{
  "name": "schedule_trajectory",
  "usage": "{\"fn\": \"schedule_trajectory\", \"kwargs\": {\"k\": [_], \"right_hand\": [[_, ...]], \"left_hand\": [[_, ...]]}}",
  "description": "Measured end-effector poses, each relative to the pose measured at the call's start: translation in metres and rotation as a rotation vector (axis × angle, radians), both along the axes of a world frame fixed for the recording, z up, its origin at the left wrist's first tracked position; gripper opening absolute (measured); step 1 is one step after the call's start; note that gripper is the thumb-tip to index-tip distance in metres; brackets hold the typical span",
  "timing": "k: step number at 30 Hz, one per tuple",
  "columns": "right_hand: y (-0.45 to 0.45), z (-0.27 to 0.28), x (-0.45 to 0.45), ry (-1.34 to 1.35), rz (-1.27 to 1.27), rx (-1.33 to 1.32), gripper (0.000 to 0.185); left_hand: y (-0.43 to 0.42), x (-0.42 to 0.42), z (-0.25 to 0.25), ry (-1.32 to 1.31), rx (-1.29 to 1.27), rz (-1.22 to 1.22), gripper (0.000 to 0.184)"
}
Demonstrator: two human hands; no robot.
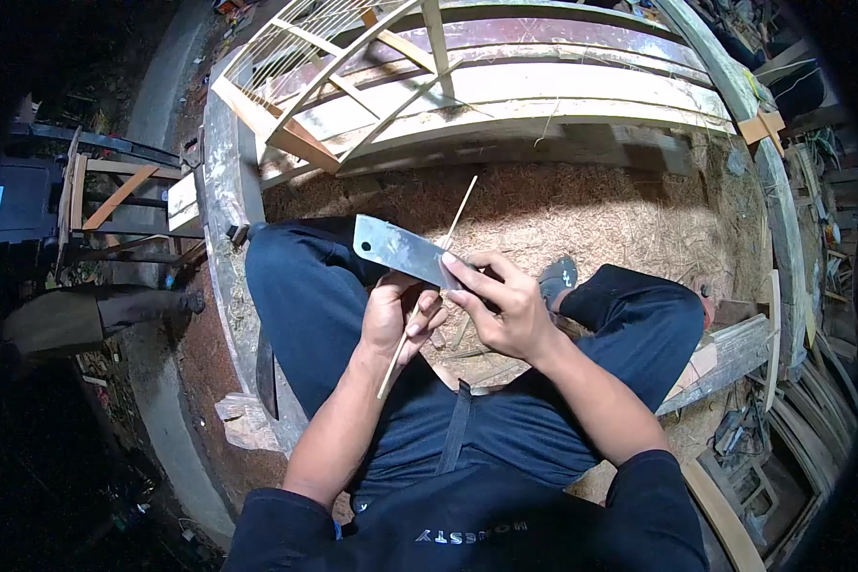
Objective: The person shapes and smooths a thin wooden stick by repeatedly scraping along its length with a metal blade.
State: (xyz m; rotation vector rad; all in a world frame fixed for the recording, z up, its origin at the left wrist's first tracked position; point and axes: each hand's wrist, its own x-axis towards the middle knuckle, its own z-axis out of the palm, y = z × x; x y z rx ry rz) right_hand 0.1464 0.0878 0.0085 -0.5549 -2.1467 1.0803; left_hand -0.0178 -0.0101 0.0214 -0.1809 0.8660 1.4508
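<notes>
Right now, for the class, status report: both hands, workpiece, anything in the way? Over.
Left hand holding thin stick. Right hand gripping metal plate. Plate crosses stick, hiding part of it. Wooden frame beyond, apart from both hands.

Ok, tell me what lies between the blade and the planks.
Littered ground, with the upper part of the stick above it, in the head view.

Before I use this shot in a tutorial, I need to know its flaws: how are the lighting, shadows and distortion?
Head view: light planks look bright, with dark shadows around the slatted wooden frame; head view: the metal blade reads clearly; head view: the right-hand beam bows and the corners go black; head view: the left side is dim, the bystander indistinct.
</notes>
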Motion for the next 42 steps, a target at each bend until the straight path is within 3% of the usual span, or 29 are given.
{"fn": "schedule_trajectory", "kwargs": {"k": [6, 10, 12, 13, 14, 16, 18, 20, 21, 22, 24, 26, 28, 30, 32, 34, 36, 38, 39, 42], "right_hand": [[0.018, -0.002, 0.0, -0.049, -0.141, -0.024, 0.04], [0.003, 0.003, 0.004, -0.008, 0.026, 0.019, 0.04], [0.012, 0.0, 0.002, -0.047, -0.095, -0.045, 0.038], [0.02, -0.005, 0.001, -0.047, -0.142, -0.021, 0.038], [0.027, -0.01, 0.001, -0.047, -0.19, 0.008, 0.037], [0.022, -0.002, 0.002, -0.056, -0.169, 0.049, 0.036], [0.008, 0.007, 0.005, -0.008, 0.032, -0.01, 0.035], [0.009, 0.002, 0.003, 0.047, 0.004, -0.009, 0.035], [0.017, 0.001, 0.003, -0.016, -0.071, -0.017, 0.035], [0.025, 0.0, 0.004, -0.081, -0.145, -0.021, 0.035], [0.029, -0.001, 0.006, -0.057, -0.166, -0.023, 0.041], [0.018, 0.006, 0.008, -0.053, 0.018, -0.036, 0.04], [0.011, 0.009, 0.004, 0.03, 0.034, -0.037, 0.038], [0.018, 0.003, 0.005, -0.078, -0.076, -0.067, 0.038], [0.029, 0.0, 0.003, -0.059, -0.151, -0.036, 0.039], [0.023, 0.006, 0.004, -0.03, -0.049, -0.012, 0.039], [0.009, 0.01, 0.004, 0.013, 0.046, -0.018, 0.043], [0.015, 0.008, 0.006, -0.041, 0.055, -0.041, 0.044], [0.017, 0.008, 0.006, -0.092, 0.021, -0.062, 0.043], [0.032, -0.005, 0.0, -0.039, -0.18, 0.022, 0.037]], "left_hand": [[0.0, -0.002, -0.001, 0.028, 0.143, -0.142, 0.041], [-0.005, -0.001, 0.001, -0.005, 0.058, -0.058, 0.05], [-0.003, -0.005, 0.0, 0.029, 0.082, -0.129, 0.04], [0.001, -0.003, 0.01, 0.029, 0.091, -0.14, 0.019], [0.0, -0.003, 0.007, 0.027, 0.093, -0.14, 0.019], [-0.002, -0.005, -0.004, 0.009, 0.147, -0.145, 0.021], [-0.005, -0.002, 0.0, -0.008, 0.056, -0.031, 0.03], [-0.001, -0.002, 0.006, 0.061, 0.047, -0.079, 0.03], [0.001, -0.005, 0.003, 0.042, 0.048, -0.11, 0.041], [0.002, -0.004, 0.005, -0.015, 0.154, -0.128, 0.034], [0.0, -0.003, 0.003, -0.024, 0.129, -0.109, 0.036], [-0.001, -0.004, 0.003, 0.006, 0.061, -0.081, 0.049], [-0.004, -0.003, 0.005, -0.145, 0.106, -0.027, 0.034], [-0.003, -0.008, -0.001, -0.126, 0.118, -0.107, 0.044], [-0.002, -0.007, 0.0, -0.134, 0.158, -0.119, 0.043], [-0.001, -0.007, -0.001, -0.142, 0.172, -0.067, 0.031], [-0.004, -0.005, 0.005, -0.263, 0.151, 0.017, 0.032], [-0.004, -0.005, 0.005, -0.215, 0.135, 0.0, 0.037], [-0.002, -0.007, 0.001, -0.178, 0.062, -0.01, 0.042], [-0.002, -0.007, 0.001, -0.184, 0.218, -0.082, 0.047]]}}
